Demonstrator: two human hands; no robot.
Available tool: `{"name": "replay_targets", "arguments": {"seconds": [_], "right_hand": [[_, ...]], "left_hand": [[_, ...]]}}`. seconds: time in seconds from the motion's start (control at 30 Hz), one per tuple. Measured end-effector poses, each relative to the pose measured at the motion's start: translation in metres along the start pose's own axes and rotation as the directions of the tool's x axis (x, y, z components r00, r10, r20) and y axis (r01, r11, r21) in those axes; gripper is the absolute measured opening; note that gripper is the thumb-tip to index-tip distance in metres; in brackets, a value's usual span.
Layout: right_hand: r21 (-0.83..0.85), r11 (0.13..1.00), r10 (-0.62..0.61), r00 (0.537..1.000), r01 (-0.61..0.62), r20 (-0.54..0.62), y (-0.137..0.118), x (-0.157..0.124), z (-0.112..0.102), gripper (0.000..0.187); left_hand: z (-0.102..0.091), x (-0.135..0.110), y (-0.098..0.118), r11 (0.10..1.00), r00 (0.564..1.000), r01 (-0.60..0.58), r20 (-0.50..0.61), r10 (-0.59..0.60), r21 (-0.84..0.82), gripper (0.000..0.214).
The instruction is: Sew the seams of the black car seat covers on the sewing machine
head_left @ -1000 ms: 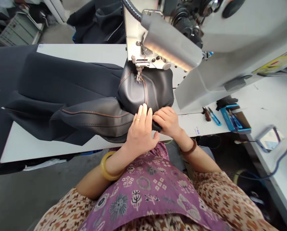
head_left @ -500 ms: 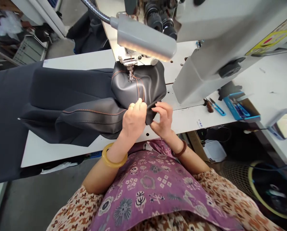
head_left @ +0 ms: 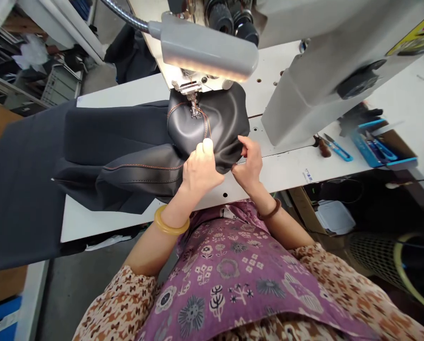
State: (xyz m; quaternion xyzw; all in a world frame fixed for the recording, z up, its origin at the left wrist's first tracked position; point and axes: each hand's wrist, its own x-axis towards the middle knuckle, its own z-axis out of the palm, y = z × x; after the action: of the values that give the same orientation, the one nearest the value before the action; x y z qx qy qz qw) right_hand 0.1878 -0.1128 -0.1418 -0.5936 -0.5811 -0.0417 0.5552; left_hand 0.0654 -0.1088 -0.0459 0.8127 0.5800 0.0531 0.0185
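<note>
Black leather-like material (head_left: 229,118) with orange stitching lies bunched under the presser foot (head_left: 194,106) of a sewing machine (head_left: 290,99). My left hand (head_left: 202,168) is closed on the material just in front of the foot, its fingertips beside the stitched seam. A loose orange thread (head_left: 209,124) runs from the foot toward those fingers. At the right edge of the material my right hand (head_left: 249,161) has curled fingers, with the edge between index finger and thumb. Dark fabric (head_left: 119,130) joined to the material stretches left across the white table (head_left: 91,227).
A lit lamp (head_left: 208,45) hangs over the foot. On the right lie blue-handled snips (head_left: 340,148), a brown-handled tool (head_left: 323,147) and a blue box (head_left: 387,142) of tools. A mesh basket (head_left: 371,253) stands below at the right. Fabric hangs off the table's left end.
My right hand's fingers have curled in at the material's edge, and the flap near it has moved up. My left hand has flattened over the material. The view has shifted slightly.
</note>
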Motion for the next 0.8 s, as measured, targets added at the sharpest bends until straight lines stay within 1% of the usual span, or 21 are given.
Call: {"name": "replay_targets", "arguments": {"seconds": [0.07, 0.1, 0.13, 0.2, 0.3, 0.37, 0.4, 0.43, 0.47, 0.5, 0.53, 0.57, 0.6, 0.63, 0.67, 0.7, 0.73, 0.8], "right_hand": [[-0.044, 0.999, -0.021, 0.995, 0.026, 0.094, -0.001, 0.004, -0.001, 0.043], [-0.053, 0.997, -0.05, 0.99, 0.058, 0.13, -0.002, 0.008, -0.001, 0.042], [-0.054, 0.994, -0.087, 0.984, 0.096, 0.154, -0.005, 0.014, -0.001, 0.04], [-0.048, 0.984, -0.159, 0.967, 0.171, 0.199, -0.014, 0.03, 0.003, 0.038], [-0.033, 0.967, -0.232, 0.923, 0.254, 0.307, -0.03, 0.06, 0.017, 0.039], [-0.018, 0.954, -0.272, 0.889, 0.3, 0.367, -0.039, 0.078, 0.029, 0.04], [-0.008, 0.948, -0.291, 0.875, 0.319, 0.388, -0.041, 0.085, 0.035, 0.04], [0.001, 0.943, -0.304, 0.863, 0.332, 0.404, -0.043, 0.091, 0.04, 0.039], [0.008, 0.941, -0.31, 0.853, 0.338, 0.42, -0.044, 0.095, 0.044, 0.039], [0.014, 0.941, -0.31, 0.846, 0.338, 0.433, -0.044, 0.099, 0.046, 0.037], [0.017, 0.943, -0.305, 0.84, 0.334, 0.448, -0.043, 0.101, 0.047, 0.036], [0.016, 0.945, -0.296, 0.835, 0.327, 0.464, -0.042, 0.103, 0.046, 0.035], [0.014, 0.948, -0.286, 0.829, 0.319, 0.48, -0.04, 0.103, 0.044, 0.033], [0.02, 0.95, -0.28, 0.822, 0.312, 0.495, -0.038, 0.102, 0.041, 0.032], [0.039, 0.951, -0.283, 0.816, 0.306, 0.505, -0.036, 0.1, 0.037, 0.032], [0.07, 0.952, -0.291, 0.812, 0.297, 0.506, -0.034, 0.096, 0.033, 0.033], [0.111, 0.952, -0.303, 0.813, 0.286, 0.497, -0.032, 0.091, 0.03, 0.034], [0.207, 0.942, -0.332, 0.825, 0.265, 0.458, -0.028, 0.079, 0.024, 0.039]], "left_hand": [[-0.004, 0.0, -0.002, 0.999, 1.0, 0.007, -0.014, -0.007, 0.04, 0.058], [-0.007, 0.0, -0.004, 0.998, 1.0, 0.018, -0.013, -0.017, 0.059, 0.058], [-0.012, 0.001, -0.007, 0.997, 0.999, 0.033, -0.011, -0.032, 0.077, 0.055], [-0.023, 0.004, -0.013, 0.992, 0.998, 0.065, -0.015, -0.064, 0.108, 0.039], [-0.042, 0.01, -0.026, 0.987, 0.992, 0.109, -0.083, -0.099, 0.12, 0.021], [-0.049, 0.018, -0.037, 0.988, 0.98, 0.144, -0.148, -0.134, 0.06, 0.014], [-0.049, 0.022, -0.042, 0.989, 0.977, 0.147, -0.155, -0.146, -0.005, 0.01], [-0.047, 0.027, -0.048, 0.985, 0.979, 0.137, -0.136, -0.15, -0.102, 0.005], [-0.043, 0.032, -0.053, 0.964, 0.984, 0.123, -0.094, -0.149, -0.237, 0.002], [-0.038, 0.037, -0.058, 0.909, 0.99, 0.116, -0.031, -0.14, -0.401, 0.006], [-0.031, 0.04, -0.062, 0.812, 0.991, 0.125, 0.036, -0.127, -0.569, 0.011], [-0.024, 0.044, -0.065, 0.682, 0.988, 0.154, 0.1, -0.119, -0.715, 0.018], [-0.018, 0.046, -0.067, 0.539, 0.981, 0.196, 0.155, -0.121, -0.819, 0.024], [-0.012, 0.047, -0.069, 0.41, 0.971, 0.239, 0.204, -0.128, -0.88, 0.03], [-0.007, 0.047, -0.069, 0.312, 0.96, 0.278, 0.247, -0.135, -0.909, 0.034], [-0.004, 0.047, -0.07, 0.246, 0.95, 0.306, 0.278, -0.142, -0.92, 0.037], [-0.003, 0.047, -0.07, 0.208, 0.942, 0.326, 0.3, -0.149, -0.922, 0.038], [-0.003, 0.045, -0.07, 0.186, 0.936, 0.343, 0.318, -0.149, -0.921, 0.039]]}}
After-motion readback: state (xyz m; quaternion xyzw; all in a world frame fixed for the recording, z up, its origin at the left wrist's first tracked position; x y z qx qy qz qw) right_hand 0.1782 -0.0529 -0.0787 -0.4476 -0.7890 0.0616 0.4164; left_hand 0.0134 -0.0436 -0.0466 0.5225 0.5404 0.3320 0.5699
